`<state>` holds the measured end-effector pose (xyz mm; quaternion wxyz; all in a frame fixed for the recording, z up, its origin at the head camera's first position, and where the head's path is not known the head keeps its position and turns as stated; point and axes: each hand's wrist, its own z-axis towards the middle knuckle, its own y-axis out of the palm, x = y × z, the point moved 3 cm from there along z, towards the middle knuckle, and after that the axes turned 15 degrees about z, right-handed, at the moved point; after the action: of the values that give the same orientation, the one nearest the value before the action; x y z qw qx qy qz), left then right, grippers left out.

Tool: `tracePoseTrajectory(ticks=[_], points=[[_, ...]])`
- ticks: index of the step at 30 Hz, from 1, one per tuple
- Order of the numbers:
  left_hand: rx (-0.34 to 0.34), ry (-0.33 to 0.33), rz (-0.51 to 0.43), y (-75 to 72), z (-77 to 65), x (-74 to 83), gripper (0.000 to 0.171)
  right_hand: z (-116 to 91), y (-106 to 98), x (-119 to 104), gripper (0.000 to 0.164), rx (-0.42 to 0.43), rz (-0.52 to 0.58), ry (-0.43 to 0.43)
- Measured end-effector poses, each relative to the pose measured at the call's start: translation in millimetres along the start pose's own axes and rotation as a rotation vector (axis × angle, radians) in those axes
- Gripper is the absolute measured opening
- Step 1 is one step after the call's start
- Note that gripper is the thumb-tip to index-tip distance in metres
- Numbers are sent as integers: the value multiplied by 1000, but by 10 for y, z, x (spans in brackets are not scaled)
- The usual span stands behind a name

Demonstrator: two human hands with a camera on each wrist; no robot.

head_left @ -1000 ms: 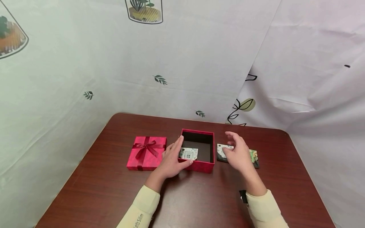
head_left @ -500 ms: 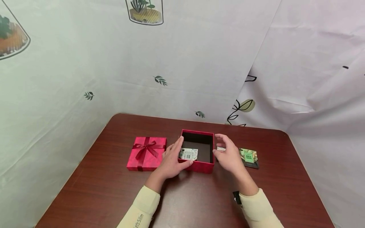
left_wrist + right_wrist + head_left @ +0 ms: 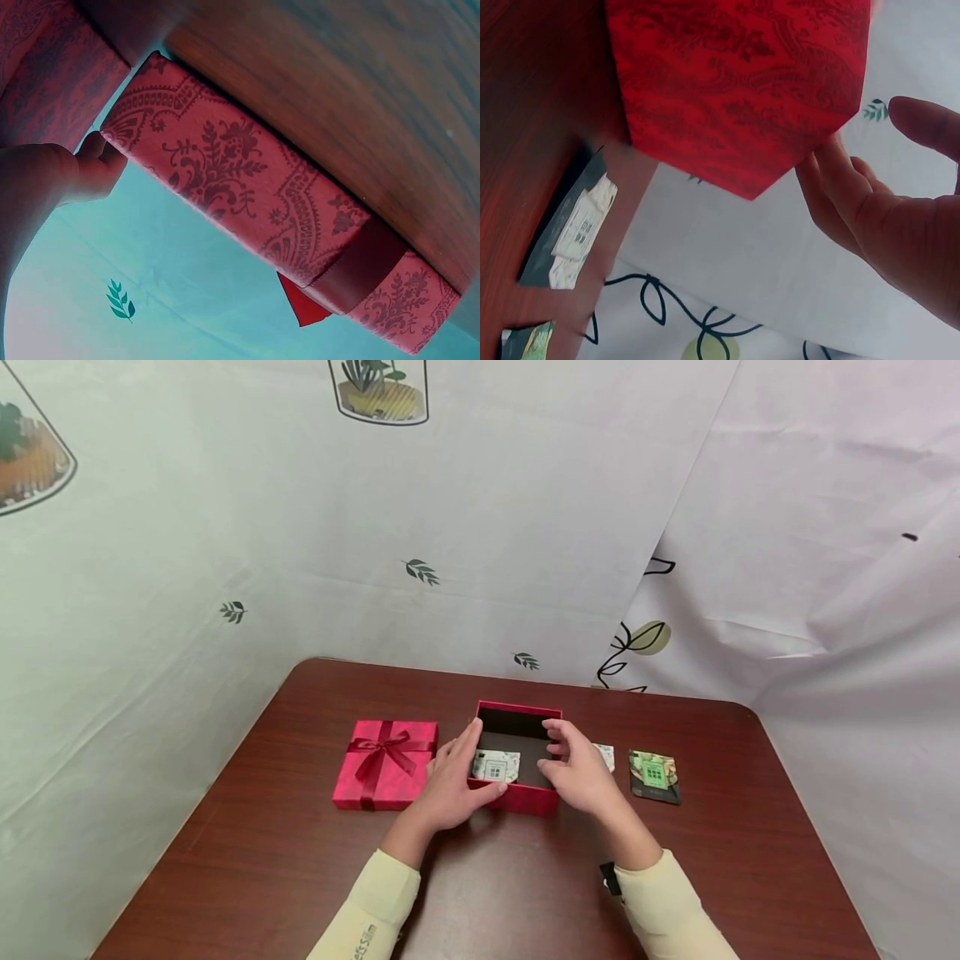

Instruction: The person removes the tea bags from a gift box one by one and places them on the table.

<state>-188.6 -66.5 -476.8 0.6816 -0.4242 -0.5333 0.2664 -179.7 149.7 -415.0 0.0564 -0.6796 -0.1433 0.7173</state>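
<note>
The open red gift box (image 3: 530, 799), dark inside, stands mid-table in the head view. Inside it lies a white printed sachet (image 3: 497, 766) near the front left. My left hand (image 3: 447, 782) steadies the box, its fingers along the left rim and its thumb against the front wall. Over the right rim is my right hand (image 3: 581, 772), loosely bent fingers and thumb apart, with nothing visible between them. In the right wrist view, the fingers (image 3: 836, 176) overlap the box's edge. A second white sachet (image 3: 604, 757) lies right of the box, partly behind the right hand.
Left of the box sits its red lid (image 3: 384, 766) with a dark red ribbon bow. A green and black sachet (image 3: 655, 777) lies farther right on the brown table (image 3: 525, 893). Patterned white cloth (image 3: 480, 527) hangs behind the table.
My right hand has moved left from over the white sachet on the table to over the box's right rim, uncovering the green sachet. My left hand, the box and the lid have stayed put.
</note>
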Motion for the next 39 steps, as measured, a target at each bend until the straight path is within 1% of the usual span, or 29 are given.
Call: tracePoseTrajectory(ticks=[4, 8, 14, 20, 25, 33, 39], points=[[-2, -3, 1, 2, -3, 1, 109, 35, 84, 13, 51, -30, -20, 3], [1, 6, 1, 0, -7, 9, 108, 60, 151, 26, 52, -44, -44, 29], [18, 26, -6, -14, -16, 12, 108, 89, 215, 7, 53, -55, -75, 51], [15, 23, -3, -8, -16, 1, 106, 131, 274, -2, 54, -96, -78, 80], [6, 15, 6, 1, -9, -2, 105, 163, 318, 27, 54, -120, -123, 89], [19, 25, 3, -8, -2, 10, 105, 200, 366, -4, 55, -148, -177, 94], [13, 20, -2, -7, -3, 11, 105, 241, 423, 22, 56, -183, -228, 128]])
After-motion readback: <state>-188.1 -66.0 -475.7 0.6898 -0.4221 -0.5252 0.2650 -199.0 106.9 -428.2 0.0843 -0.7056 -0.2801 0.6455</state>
